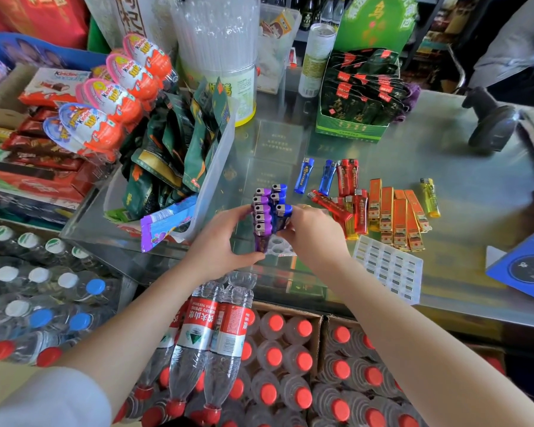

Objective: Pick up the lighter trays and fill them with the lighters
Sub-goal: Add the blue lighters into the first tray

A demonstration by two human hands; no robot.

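Shop counter [444,155] with a glass top: snack displays stand along its far and left edges, and cases of bottled water [290,359] sit below its near edge.

Lighter tray [276,245]: clear plastic, held above the counter near its front edge. Its empty round sockets show at the near end. One row of five purple lighters [262,211] stands in it. Beside that row stand two blue lighters [278,194].

Left hand [221,245]: grips the tray's left side, thumb curled under the near end, fingers against the purple row.

Right hand [313,232]: pinches a third blue lighter [282,215] at the tray, directly behind the two blue ones already seated. Whether it is fully in its socket cannot be told.

Loose stock on the counter, right of the tray:
- two blue loose lighters [304,175], lying apart;
- a cluster of red lighters [347,177], count unclear where they overlap;
- one yellow lighter [429,197], lying alone;
- a group of flat orange lighters [392,214], at least six.

Second empty tray [389,266]: lies flat near the counter's front edge, below the orange group.
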